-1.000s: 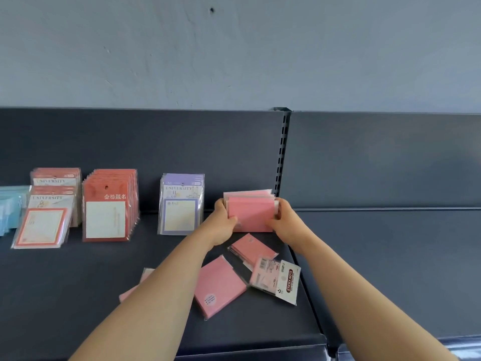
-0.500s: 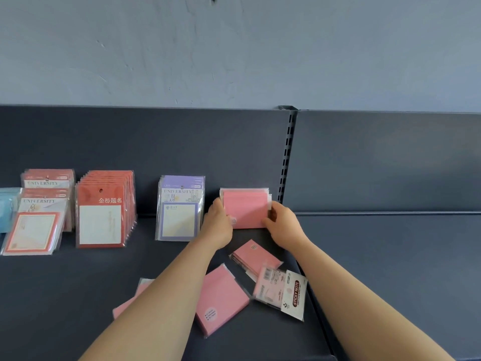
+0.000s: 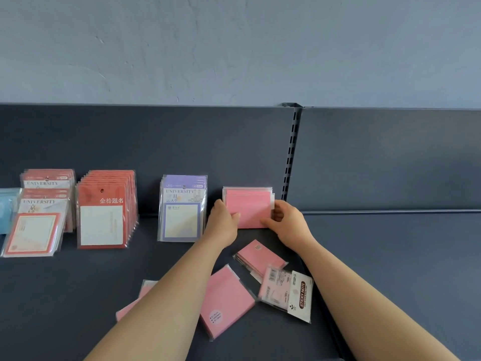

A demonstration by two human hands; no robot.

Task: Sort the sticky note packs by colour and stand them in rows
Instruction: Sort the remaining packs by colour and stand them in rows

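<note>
A small stack of pink sticky note packs (image 3: pixel 248 204) stands upright against the dark back panel, right of the purple row (image 3: pixel 182 209). My left hand (image 3: pixel 223 221) grips its left edge, thumb across the front. My right hand (image 3: pixel 287 222) pinches its right edge with curled fingers. Several loose pink packs lie flat in front: one (image 3: pixel 257 256) just below my hands, one (image 3: pixel 226 300) between my forearms, one (image 3: pixel 132 303) half hidden under my left arm, and a labelled one (image 3: pixel 286 290) face down.
Left of the purple row stand a red row (image 3: pixel 104 212), a second red-bordered row (image 3: pixel 39 217), and blue packs (image 3: pixel 6 209) at the frame edge. A slotted upright (image 3: pixel 291 157) divides the shelf (image 3: pixel 78 295) from the lower right bay (image 3: pixel 403 256).
Both hands carried the pink stack back and down until it stood on the shelf against the back panel. The loose packs have not moved.
</note>
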